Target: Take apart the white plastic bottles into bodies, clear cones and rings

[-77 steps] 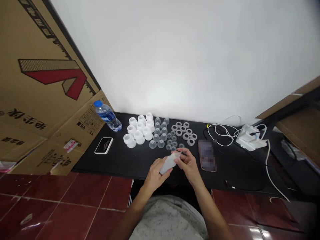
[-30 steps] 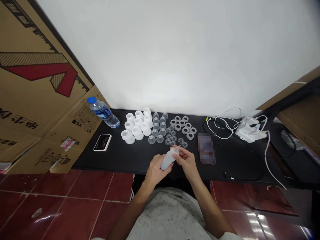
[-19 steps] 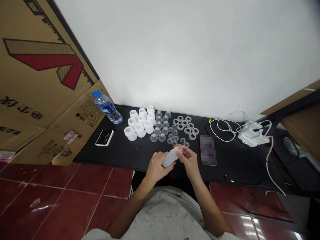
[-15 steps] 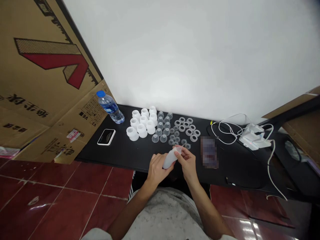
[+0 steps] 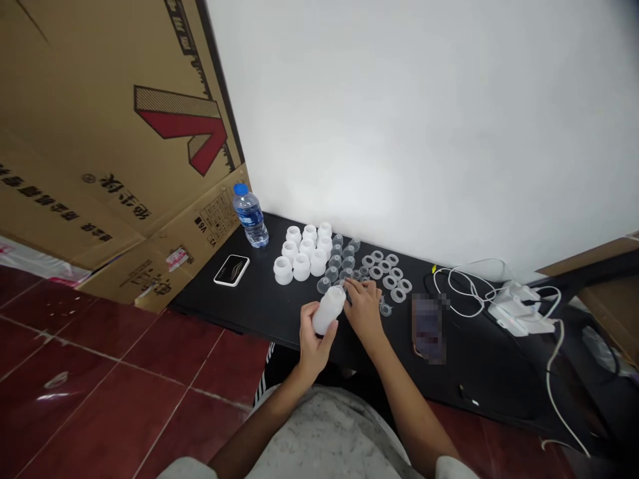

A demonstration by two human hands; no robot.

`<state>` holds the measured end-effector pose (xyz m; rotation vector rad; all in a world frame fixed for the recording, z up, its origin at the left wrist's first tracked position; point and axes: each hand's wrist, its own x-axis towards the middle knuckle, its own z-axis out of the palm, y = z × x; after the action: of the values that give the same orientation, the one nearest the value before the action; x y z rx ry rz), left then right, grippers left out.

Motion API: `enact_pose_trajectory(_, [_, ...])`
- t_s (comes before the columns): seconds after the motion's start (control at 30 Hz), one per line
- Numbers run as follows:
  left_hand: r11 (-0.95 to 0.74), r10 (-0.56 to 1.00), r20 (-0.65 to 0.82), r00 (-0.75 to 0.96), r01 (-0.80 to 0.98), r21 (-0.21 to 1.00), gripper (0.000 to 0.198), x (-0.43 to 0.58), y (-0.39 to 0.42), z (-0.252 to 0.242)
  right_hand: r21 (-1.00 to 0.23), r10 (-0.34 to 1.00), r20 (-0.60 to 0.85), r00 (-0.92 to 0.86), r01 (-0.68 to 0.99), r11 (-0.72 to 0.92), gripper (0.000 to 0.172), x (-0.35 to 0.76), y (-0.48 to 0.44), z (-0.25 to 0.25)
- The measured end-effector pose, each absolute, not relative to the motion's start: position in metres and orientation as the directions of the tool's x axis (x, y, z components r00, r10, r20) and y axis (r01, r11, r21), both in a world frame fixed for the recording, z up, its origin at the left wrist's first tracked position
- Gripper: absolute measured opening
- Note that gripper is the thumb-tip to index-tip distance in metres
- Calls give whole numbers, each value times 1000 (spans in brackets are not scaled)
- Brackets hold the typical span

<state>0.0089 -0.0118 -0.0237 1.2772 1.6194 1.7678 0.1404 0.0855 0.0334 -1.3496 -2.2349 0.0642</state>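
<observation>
Black worktop (image 5: 259,303), cardboard sheet (image 5: 150,193) leaning at its left end. Left hand (image 5: 314,349) gripping a frosted white plastic bottle (image 5: 328,310), held over the worktop's front edge. Right hand (image 5: 363,307) open-ish, among clear plastic cups (image 5: 332,274) and clear rings (image 5: 389,283); fingers hide some parts, can't tell if it's holding one. Phone (image 5: 428,329) pixelated, unreadable.

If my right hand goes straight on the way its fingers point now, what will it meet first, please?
Probably the small clear plastic cups just ahead of the right hand, beside the clear rings. The fingertips look very close to them, but depth is hard to judge from this view.
</observation>
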Motion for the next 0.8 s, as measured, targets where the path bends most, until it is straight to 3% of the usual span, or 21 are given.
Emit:
enact_pose_trajectory(0.17, [-256,820,348,-454,253,933,44,6,-11,-24,-175,820,406,-402,847,502,32,133,74,18])
enact_pose_trajectory(0.53, [-278,811,363,-459,244,929,48,7,-12,-33,-231,834,357,-420,826,515,29,138,48,21])
enact_pose_trajectory(0.6, [-267,827,358,-434,257,929,46,7,-12,-29,-288,830,327,-452,789,543,24,151,34,20])
enact_pose_trajectory(0.7, [-259,844,361,-396,288,922,42,6,-11,-25,-466,827,322,-461,683,562,23,176,15,15])
enact_pose_trajectory(0.8, [-259,851,361,-381,294,920,41,7,-11,-24,-723,900,353,-257,536,436,23,199,7,6])
